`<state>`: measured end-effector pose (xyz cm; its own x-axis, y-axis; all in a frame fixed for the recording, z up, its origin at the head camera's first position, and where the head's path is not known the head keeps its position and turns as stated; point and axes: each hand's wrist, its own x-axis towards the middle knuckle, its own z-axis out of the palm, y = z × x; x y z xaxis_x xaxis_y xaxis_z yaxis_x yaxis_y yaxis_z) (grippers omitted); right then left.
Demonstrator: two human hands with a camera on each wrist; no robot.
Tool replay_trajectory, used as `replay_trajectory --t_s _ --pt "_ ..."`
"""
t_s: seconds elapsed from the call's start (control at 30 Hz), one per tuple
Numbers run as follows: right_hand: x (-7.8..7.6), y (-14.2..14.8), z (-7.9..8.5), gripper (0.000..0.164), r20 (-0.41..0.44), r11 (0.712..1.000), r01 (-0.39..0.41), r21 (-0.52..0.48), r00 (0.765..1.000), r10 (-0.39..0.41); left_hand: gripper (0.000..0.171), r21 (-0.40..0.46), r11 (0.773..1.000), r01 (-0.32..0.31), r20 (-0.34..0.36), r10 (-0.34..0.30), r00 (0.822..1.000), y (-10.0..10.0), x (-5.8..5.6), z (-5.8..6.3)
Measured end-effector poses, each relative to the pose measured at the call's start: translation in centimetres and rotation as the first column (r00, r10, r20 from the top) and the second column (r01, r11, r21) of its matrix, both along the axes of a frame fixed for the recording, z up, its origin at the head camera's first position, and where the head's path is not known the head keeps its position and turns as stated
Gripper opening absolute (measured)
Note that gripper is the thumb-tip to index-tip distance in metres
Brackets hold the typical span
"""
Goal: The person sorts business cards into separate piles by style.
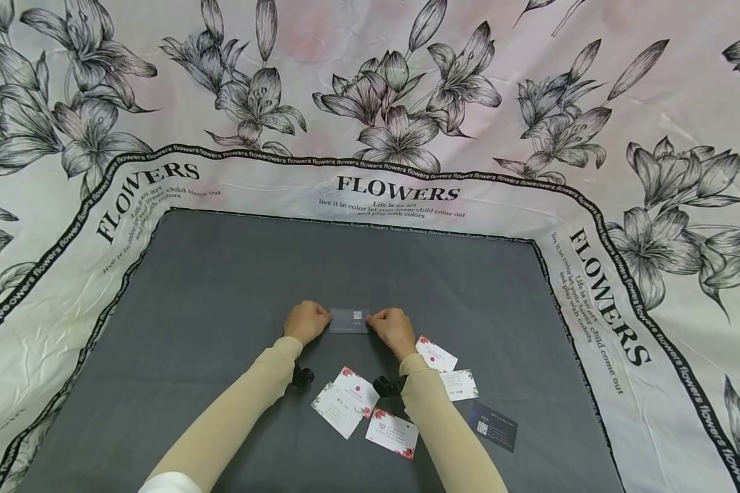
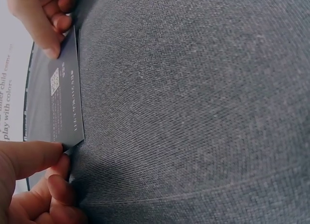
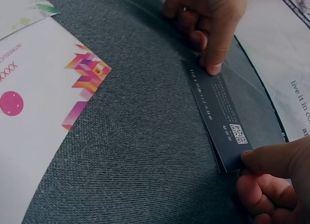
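A dark grey business card (image 1: 349,321) with white print and a QR code is held between both hands over the grey cloth. At its left end, my left hand (image 1: 307,322) pinches it with thumb on top and fingers beneath. The opposite end is pinched the same way by my right hand (image 1: 394,330). Seen from the left wrist, the card (image 2: 67,100) lies nearly flat, close over the cloth, and a thin second edge shows along its near side. The right wrist view has the card's QR code near the right thumb (image 3: 271,158).
Nearer the body lie white cards with red flowers, one card (image 1: 392,433) beside an overlapping pair (image 1: 347,401). By the right forearm are two more white cards (image 1: 459,385) and a dark card (image 1: 494,426). A flower-printed border (image 1: 401,188) surrounds the grey cloth (image 1: 222,287).
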<state>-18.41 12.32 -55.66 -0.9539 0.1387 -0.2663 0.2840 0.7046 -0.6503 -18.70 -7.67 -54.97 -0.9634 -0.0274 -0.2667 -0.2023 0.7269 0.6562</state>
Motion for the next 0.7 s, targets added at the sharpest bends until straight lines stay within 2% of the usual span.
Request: replay_trajectory --t_s 0.2,0.7 --pt "0.01 -0.29 0.03 0.022 0.013 0.998 -0.007 0.069 1.000 0.006 0.020 -0.020 1.000 -0.012 -0.009 0.012 1.000 0.14 -0.10 -0.39" --pt "0.00 -0.74 -0.27 0.021 0.019 0.993 0.007 0.121 1.000 -0.009 0.020 -0.026 0.999 -0.020 -0.042 0.019 0.999 0.29 0.11 -0.65"
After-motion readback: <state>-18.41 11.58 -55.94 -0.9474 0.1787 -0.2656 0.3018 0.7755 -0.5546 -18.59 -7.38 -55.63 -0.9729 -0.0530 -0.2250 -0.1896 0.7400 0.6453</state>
